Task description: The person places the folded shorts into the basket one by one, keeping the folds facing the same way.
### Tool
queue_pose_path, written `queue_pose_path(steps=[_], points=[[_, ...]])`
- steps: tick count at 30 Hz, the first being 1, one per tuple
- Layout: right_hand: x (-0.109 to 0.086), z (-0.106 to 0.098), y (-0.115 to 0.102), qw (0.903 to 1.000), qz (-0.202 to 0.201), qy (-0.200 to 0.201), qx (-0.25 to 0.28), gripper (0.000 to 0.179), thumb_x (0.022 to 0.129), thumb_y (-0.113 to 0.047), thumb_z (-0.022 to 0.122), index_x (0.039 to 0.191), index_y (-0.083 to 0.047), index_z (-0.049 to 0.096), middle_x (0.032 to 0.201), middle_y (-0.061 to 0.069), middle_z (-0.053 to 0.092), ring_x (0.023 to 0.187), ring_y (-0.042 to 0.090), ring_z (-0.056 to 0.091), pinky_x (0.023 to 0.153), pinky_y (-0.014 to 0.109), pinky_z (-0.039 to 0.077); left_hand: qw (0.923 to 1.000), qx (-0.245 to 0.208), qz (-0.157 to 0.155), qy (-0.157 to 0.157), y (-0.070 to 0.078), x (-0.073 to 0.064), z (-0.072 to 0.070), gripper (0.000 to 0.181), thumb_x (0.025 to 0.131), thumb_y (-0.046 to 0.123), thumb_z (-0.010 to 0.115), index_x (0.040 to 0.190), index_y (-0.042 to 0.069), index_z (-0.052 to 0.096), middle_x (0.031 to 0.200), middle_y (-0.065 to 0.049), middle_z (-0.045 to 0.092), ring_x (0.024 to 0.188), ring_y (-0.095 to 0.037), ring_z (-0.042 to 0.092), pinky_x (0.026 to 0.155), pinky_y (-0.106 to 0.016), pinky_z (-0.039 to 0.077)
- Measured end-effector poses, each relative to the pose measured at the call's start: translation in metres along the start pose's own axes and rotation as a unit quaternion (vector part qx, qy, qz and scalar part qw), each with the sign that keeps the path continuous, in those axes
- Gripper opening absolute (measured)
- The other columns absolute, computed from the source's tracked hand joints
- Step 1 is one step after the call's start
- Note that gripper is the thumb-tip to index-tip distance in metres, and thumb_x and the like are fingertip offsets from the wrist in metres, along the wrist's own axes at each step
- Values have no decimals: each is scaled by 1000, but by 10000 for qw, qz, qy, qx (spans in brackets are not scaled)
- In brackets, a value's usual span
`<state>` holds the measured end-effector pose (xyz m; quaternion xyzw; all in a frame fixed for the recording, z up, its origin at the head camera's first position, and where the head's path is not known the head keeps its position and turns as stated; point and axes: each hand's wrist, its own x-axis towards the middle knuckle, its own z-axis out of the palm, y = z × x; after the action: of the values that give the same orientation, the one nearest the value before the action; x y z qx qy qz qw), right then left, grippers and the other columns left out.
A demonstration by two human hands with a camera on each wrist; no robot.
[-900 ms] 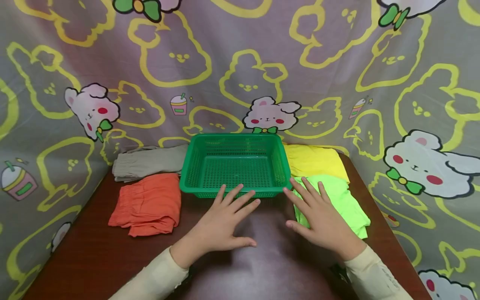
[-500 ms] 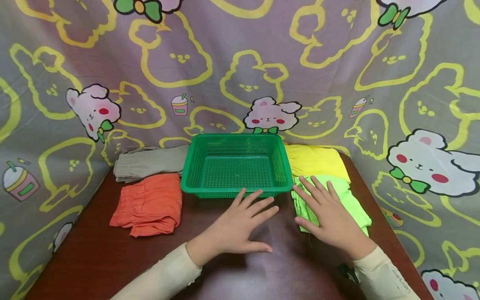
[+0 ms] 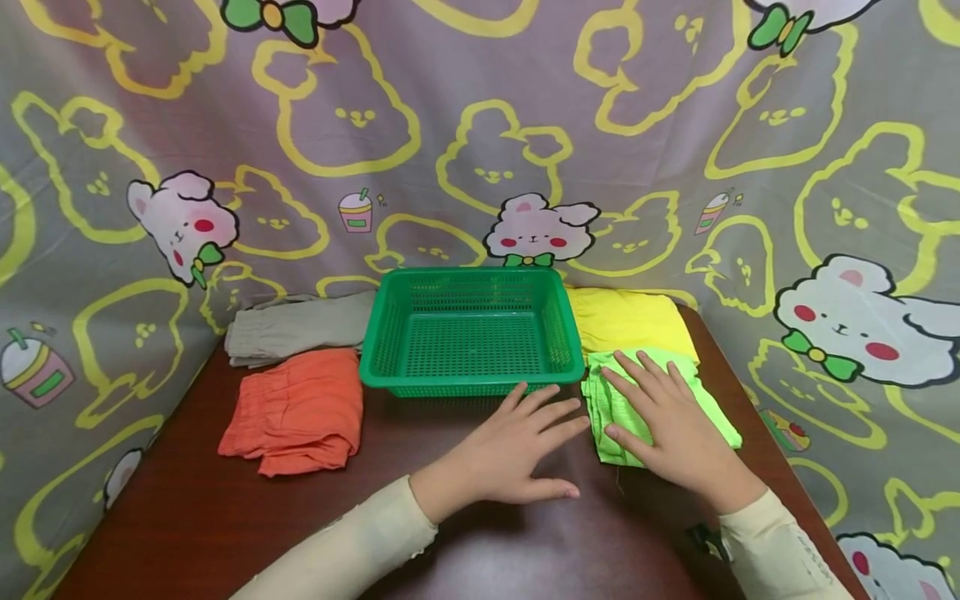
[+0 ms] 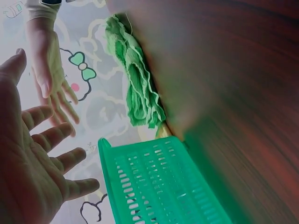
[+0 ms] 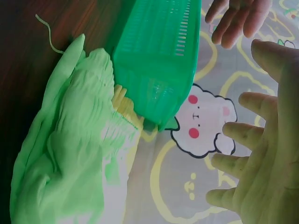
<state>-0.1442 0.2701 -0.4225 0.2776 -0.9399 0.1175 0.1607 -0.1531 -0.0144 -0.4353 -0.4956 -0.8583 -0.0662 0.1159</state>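
My right hand (image 3: 667,429) hovers over a folded lime-green garment (image 3: 611,437), its fingers spread and holding nothing. In the right wrist view this palm (image 5: 266,154) is apart from the green cloth (image 5: 74,144), which has a gathered edge and a loose thread. Left of it, my left hand (image 3: 510,450) is held above the table in front of a green plastic basket (image 3: 420,382), fingers spread, nothing in it. The left wrist view shows the left palm (image 4: 23,158) apart from the basket's slotted wall (image 4: 140,161). No clothes are visible inside the basket.
A folded yellow garment (image 3: 637,321) lies behind the green one, right of the basket. On the left are folded orange shorts or trousers (image 3: 300,412) with a gathered waistband and a grey garment (image 3: 300,329) behind. A patterned curtain (image 3: 450,108) encloses the dark table (image 3: 210,533).
Both hands have shifted to the right, the left hand further than the right. More of the green garment's left side shows. The basket and clothes have stayed put.
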Motion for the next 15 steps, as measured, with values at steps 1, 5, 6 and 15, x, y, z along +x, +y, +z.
queue_pose_path(steps=[1,5,6,15], points=[[0,0,2,10000,15,15,29,77,94,-46,70,159,-21,39,168,5,28,152,45,25,122,66,11,10000,-10,12,-13,1,3,1,83,95,79,33,161,27,34,165,0,34,156,-28,21,120,-63,25],[-2,-3,7,9999,68,106,77,75,94,-43,71,159,-23,40,166,9,33,149,48,29,122,66,12,9999,-38,48,-156,6,14,4,80,97,77,35,160,27,36,164,1,35,156,-28,23,119,-62,27],[-3,-4,9,9999,87,116,68,75,94,-42,71,159,-23,39,165,10,34,149,48,29,122,65,12,9998,-45,52,-211,7,17,6,79,97,76,36,160,28,36,164,1,35,155,-28,23,119,-62,28],[-10,-13,23,9992,317,227,98,69,95,-37,71,156,-18,45,162,13,39,148,47,31,125,58,8,9974,266,146,-646,22,40,20,77,98,76,31,160,31,35,166,3,32,153,-30,27,117,-61,32]])
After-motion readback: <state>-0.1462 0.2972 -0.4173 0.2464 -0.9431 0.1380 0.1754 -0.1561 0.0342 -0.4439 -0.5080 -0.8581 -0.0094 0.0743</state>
